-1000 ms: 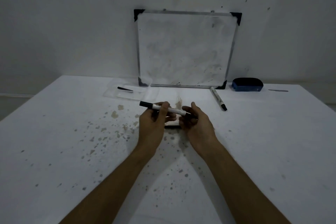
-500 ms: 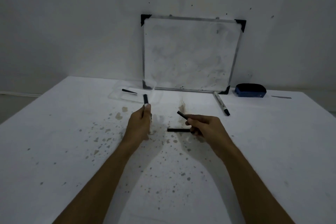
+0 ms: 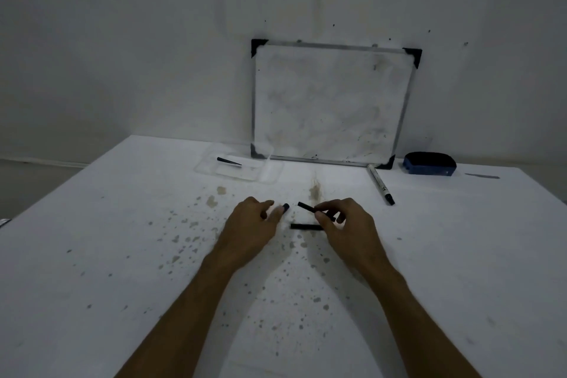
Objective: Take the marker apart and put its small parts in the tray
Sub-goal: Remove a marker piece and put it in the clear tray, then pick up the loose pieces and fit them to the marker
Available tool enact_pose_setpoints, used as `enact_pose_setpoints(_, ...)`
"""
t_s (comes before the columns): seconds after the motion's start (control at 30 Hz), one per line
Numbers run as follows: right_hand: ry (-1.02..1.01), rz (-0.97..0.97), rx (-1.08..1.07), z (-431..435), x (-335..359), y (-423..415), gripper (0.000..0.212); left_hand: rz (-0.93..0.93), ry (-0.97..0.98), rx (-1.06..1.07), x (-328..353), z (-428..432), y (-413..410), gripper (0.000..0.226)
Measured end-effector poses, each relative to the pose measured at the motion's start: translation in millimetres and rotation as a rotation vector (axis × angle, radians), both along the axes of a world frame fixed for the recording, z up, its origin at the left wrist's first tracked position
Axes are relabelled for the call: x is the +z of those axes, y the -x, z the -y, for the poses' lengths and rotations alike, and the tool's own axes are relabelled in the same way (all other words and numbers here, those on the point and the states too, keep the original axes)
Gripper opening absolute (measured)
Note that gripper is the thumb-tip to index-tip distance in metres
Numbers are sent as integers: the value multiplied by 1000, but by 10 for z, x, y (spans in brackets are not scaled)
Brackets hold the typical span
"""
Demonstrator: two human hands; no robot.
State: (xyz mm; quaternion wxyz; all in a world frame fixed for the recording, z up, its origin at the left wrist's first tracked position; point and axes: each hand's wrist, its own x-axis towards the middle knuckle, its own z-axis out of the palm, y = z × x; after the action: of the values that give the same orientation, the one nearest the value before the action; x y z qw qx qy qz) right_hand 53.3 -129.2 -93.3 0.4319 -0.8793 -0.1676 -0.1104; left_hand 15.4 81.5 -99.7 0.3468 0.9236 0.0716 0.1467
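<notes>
My left hand (image 3: 251, 224) is closed on the white marker body (image 3: 278, 211), whose black end (image 3: 286, 206) pokes out past the fingers toward the right. My right hand (image 3: 346, 225) pinches a short black marker piece (image 3: 306, 207) that points up and left, a small gap from the body's end. A thin black stick (image 3: 303, 226) lies on the table just below, partly under my right fingers. The clear plastic tray (image 3: 264, 173) sits farther back, left of centre, and holds one black pointed part (image 3: 228, 161).
A framed whiteboard (image 3: 331, 101) leans on the wall behind. A second, whole marker (image 3: 380, 184) lies right of my hands, and a blue eraser (image 3: 429, 164) sits at the back right. The white table (image 3: 122, 254) is speckled with stains.
The marker, held whole in both hands a second ago, has come apart. My left hand has tipped the body from upright to pointing right, and both hands have drawn closer together.
</notes>
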Motion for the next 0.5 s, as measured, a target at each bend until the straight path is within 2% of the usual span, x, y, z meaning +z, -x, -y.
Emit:
enact_pose_setpoints(0.07, 11, -8, 17, -69, 40, -17, 15, -47, 211, 84, 141, -116, 20, 51)
enact_pose_setpoints(0.1, 17, -23, 33, -123, 63, -52, 17, -51, 215, 129, 173, -230, -8, 53)
enact_pose_setpoints(0.23, 79, -53, 114, -490, 234, -251, 18, -19, -48, 278, 126, -812, -215, 42)
enact_pose_setpoints(0.27, 87, -48, 122, -610, 296, -324, 18, -46, -109, 299, 83, -926, -244, 45)
enact_pose_setpoints(0.33, 93, -24, 107, -866, 429, -507, 17, -107, -212, 316, -30, -1094, -266, 64)
enact_pose_setpoints(0.4, 107, 21, 54, -1155, 540, -743, 15, -90, -269, 301, -156, -1195, -272, 79)
enact_pose_setpoints(0.5, 238, 87, 13, -1601, 610, -1162, 19, -70, -279, 301, -247, -1249, -328, 90)
